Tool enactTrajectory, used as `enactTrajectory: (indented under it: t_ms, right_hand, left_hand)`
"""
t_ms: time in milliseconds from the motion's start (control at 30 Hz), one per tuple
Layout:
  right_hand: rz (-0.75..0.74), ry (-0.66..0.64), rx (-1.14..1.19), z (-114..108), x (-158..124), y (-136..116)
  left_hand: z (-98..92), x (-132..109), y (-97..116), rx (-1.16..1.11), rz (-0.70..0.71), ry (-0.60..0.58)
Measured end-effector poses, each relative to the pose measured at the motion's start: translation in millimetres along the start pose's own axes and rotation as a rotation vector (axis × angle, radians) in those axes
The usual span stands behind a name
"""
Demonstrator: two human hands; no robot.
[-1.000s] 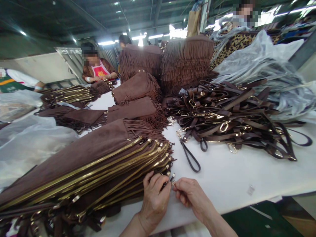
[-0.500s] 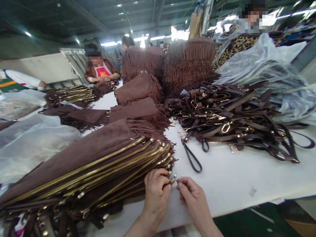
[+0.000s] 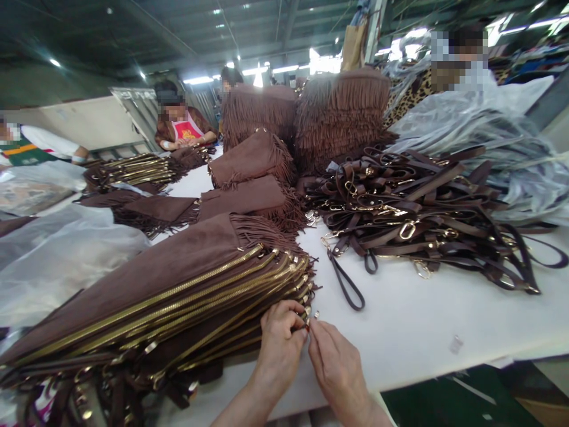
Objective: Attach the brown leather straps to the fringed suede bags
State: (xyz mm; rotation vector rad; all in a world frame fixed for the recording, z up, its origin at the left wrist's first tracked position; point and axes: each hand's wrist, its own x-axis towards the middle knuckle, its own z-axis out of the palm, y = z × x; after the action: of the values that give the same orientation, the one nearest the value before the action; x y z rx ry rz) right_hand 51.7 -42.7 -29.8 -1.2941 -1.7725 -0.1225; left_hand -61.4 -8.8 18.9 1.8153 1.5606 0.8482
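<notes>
A fanned stack of brown suede pouches [image 3: 169,279] with gold zippers lies on the white table [image 3: 413,320], zipper ends towards me. My left hand [image 3: 280,347] pinches the end of one lower pouch at its zipper. My right hand [image 3: 335,367] meets it from the right, fingertips on the small gold zipper pull [image 3: 311,317] at that same end. Both hands touch at the pull.
A heap of brown leather wrist straps with gold clasps [image 3: 422,213] lies right of centre; one strap [image 3: 344,281] trails towards my hands. Fringed brown bags [image 3: 338,112] pile up behind. Clear plastic bags [image 3: 57,255] lie left and right. Other people work at the far side.
My right hand has moved left and closed in on the zipper pull beside my left hand. The left hand has stayed pinched on the pouch end.
</notes>
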Motion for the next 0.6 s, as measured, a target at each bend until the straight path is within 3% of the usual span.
enactTrajectory:
  t_ms: [133,367,600]
  right_hand:
    - [-0.066,0.027,-0.063,5,4,1]
    - [0.173,0.012,0.051,-6,16,6]
    - [-0.038,0.015,0.036,-9,7,1]
  left_hand:
    - [-2.5,2,6,0.015,-0.084,-0.054]
    - [-1.5,2,6,-0.023,-0.062,-0.029]
    - [-3.9,2,7,-0.005,-0.074,-0.047]
